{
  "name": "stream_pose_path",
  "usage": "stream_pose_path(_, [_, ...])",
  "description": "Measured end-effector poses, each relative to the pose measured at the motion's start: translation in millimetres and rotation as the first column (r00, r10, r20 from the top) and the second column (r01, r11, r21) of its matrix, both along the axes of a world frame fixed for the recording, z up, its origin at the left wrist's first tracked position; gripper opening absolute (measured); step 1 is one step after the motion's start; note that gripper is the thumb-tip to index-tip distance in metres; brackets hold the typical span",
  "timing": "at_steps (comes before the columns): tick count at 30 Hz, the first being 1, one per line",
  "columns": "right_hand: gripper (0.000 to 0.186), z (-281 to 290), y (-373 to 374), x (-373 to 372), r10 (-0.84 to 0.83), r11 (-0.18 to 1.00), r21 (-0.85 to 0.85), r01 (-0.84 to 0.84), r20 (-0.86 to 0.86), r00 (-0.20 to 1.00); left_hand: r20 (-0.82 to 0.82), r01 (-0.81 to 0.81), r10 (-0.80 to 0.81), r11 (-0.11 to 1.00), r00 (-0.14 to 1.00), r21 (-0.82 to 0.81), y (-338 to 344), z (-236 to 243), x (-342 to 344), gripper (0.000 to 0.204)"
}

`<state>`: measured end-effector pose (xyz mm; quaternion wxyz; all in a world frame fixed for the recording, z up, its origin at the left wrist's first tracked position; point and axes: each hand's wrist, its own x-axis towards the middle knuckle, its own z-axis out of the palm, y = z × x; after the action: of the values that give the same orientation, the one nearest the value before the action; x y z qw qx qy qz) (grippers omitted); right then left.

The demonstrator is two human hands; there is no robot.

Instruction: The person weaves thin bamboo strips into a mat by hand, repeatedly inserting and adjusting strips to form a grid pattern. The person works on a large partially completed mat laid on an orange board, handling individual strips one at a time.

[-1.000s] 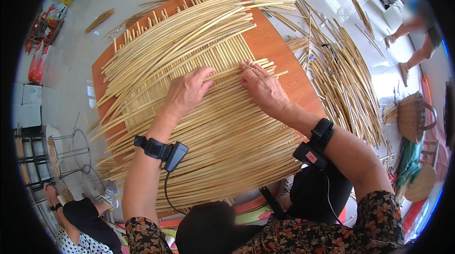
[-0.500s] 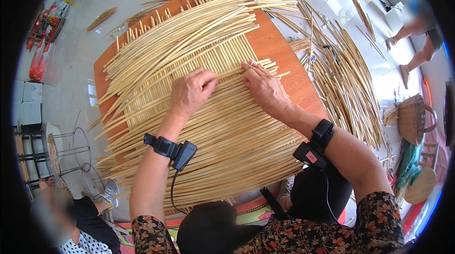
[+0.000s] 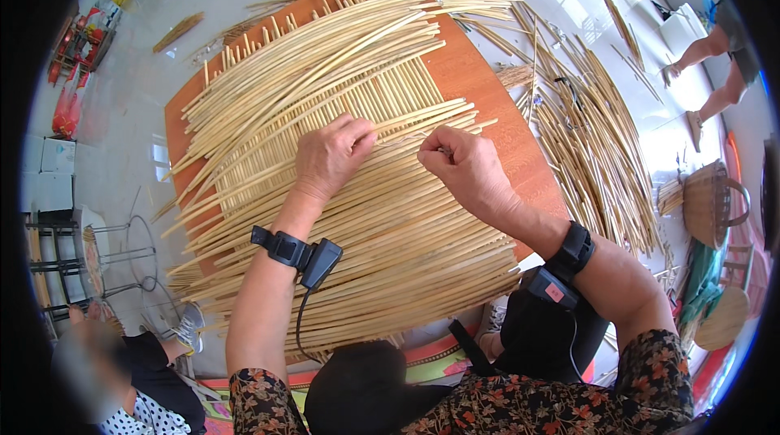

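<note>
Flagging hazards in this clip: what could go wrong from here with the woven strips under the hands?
1. The right hand pinches a strip end while the left hand presses the woven mat; a slip could loosen the weave.
2. Strip ends jut past the wooden board and could snag or snap.
3. The wrist cable hangs near the strips and might catch.
</note>
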<state>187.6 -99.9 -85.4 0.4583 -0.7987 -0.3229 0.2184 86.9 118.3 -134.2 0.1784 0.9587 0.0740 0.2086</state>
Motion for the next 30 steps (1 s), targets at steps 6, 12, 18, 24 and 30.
stream_pose_path(6, [0.020, 38.4, 2.1, -17.0, -0.046, 0.984, 0.136, 0.113, -0.421, 0.906, 0.100, -0.035, 0.039, 0.999, 0.994, -0.039, -7.8, 30.1, -9.5, 0.009])
stream_pose_path(12, [0.020, 67.8, -0.7, -33.9, -0.095, 0.973, 0.127, 0.195, -0.549, 0.830, 0.099, -0.015, 0.017, 1.000, 0.995, -0.017, -29.5, 91.7, -29.1, 0.008])
stream_pose_path(18, [0.021, 80.1, -14.8, -61.0, -0.021, 0.944, 0.260, 0.202, -0.564, 0.826, 0.074, -0.035, 0.033, 0.999, 0.997, 0.030, -48.5, 142.3, -46.4, 0.011])
stream_pose_path(24, [0.018, 81.1, -25.8, -66.2, 0.083, 0.949, 0.313, 0.039, -0.366, 0.927, 0.059, -0.094, 0.092, 0.995, 0.994, 0.030, -73.1, 175.4, -53.9, 0.014])
stream_pose_path(30, [0.019, 82.2, -35.1, -70.5, 0.086, 0.948, 0.318, 0.017, -0.305, 0.948, 0.080, -0.152, 0.150, 0.988, 0.985, 0.023, -92.1, 183.6, -56.6, 0.015])
